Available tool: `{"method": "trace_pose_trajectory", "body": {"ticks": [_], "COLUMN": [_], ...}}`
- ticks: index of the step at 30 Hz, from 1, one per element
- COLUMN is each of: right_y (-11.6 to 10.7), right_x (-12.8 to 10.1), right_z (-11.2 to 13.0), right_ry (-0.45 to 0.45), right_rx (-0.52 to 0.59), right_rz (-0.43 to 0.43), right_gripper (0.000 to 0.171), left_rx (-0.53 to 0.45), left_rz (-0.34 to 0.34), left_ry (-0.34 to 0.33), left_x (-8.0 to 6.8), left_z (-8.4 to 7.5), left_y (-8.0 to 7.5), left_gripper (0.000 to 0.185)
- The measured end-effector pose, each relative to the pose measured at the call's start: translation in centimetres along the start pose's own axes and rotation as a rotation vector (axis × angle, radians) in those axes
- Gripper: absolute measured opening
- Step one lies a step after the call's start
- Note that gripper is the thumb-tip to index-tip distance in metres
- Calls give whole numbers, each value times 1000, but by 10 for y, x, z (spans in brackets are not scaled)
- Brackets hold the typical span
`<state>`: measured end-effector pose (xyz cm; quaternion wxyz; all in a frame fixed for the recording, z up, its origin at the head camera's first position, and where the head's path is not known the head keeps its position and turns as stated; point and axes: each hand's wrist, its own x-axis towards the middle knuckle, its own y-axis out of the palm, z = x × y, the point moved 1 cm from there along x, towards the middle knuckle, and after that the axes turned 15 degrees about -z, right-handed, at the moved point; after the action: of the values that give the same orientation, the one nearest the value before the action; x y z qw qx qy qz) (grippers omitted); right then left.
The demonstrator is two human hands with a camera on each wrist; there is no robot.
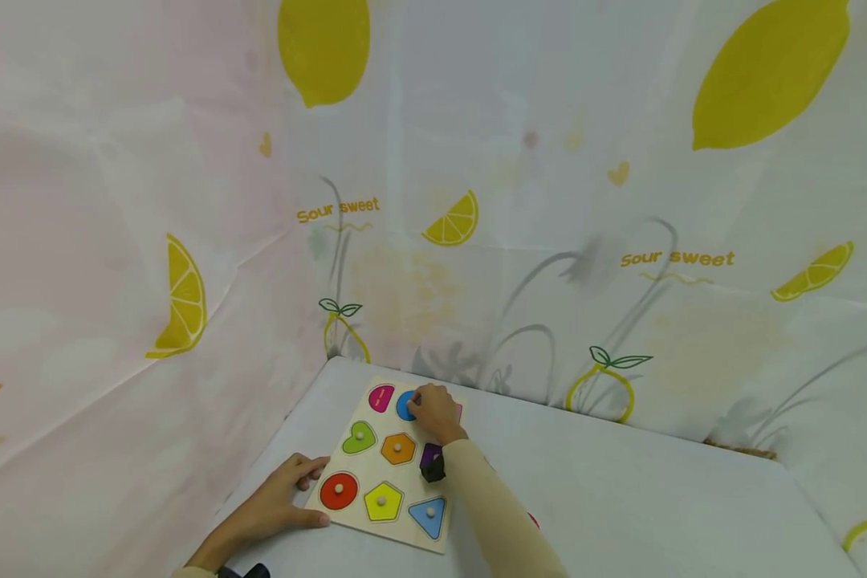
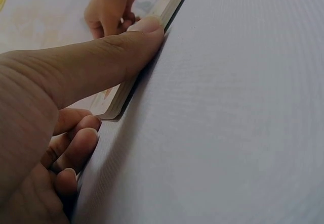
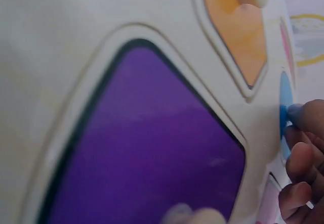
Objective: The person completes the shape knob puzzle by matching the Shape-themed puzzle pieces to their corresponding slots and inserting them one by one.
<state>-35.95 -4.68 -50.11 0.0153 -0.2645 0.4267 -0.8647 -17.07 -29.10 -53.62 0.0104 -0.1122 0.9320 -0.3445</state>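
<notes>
Two hands work the puzzle board [image 1: 397, 461] on the counter [image 1: 621, 498]: left hand [image 1: 278, 506] braces its edge, fingers straight; right hand [image 1: 437, 413] pinches the blue piece [image 1: 406, 407]. A tilted piece could jam or slip.

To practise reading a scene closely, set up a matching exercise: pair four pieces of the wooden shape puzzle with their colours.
Pieces:
1. heart
2. circle
3. pentagon
4. triangle

Colours:
a. yellow
b. blue
c. green
d. red

Pairs: 1-c, 2-d, 3-a, 4-b
</notes>
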Motion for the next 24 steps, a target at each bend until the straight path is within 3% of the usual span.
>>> {"method": "trace_pose_trajectory", "body": {"ticks": [6,12,17,24], "right_y": [-17,-44,-70,-111], "right_x": [-1,-15,-39,-88], "right_z": [-9,-28,-47,-78], "right_ry": [-28,-51,-86,-84], "right_rx": [59,142,130,105], "right_rz": [21,21,-20,-67], "right_gripper": [15,12,10,7], "left_rx": [21,39,19,2], "left_rz": [-7,-5,-10,0], "left_ry": [-24,-4,29,65], "left_x": [4,5,4,-1], "left_z": [-6,-8,-5,-1], "left_y": [1,0,0,1], "left_gripper": [101,100,101,98]}}
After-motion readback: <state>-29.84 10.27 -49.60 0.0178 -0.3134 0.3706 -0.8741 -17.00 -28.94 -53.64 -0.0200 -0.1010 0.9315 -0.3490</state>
